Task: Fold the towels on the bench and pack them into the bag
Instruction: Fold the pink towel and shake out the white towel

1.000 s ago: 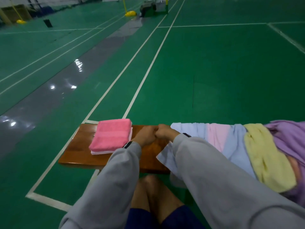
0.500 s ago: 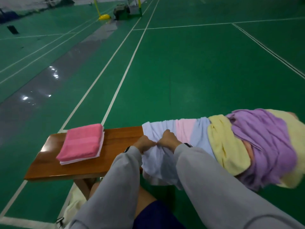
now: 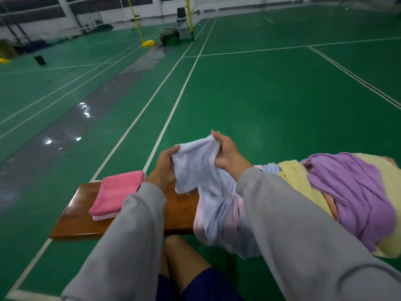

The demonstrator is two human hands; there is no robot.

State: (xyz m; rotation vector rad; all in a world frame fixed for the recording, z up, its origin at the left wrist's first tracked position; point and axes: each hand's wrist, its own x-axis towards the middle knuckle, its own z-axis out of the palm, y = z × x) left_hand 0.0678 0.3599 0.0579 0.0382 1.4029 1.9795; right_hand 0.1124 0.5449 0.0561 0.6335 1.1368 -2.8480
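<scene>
Green court behind, my left hand [image 3: 163, 168] and right hand [image 3: 227, 153] each pinch the pale towel [image 3: 195, 164] by its bunched top edge, held above the bench [image 3: 180, 205]. I'd work outward to the corners, pull taut, then fold.

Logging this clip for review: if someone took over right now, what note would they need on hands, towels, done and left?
Left hand and right hand both grip one edge of the blue-and-pink towel, raised above the bench; its rest hangs off the front.
Done: pink folded towel stacked on a white towel at the bench's left end.
Left: fold the held towel, then the yellow towel and purple towel heaped on the right; pack everything. No bag in view.
</scene>
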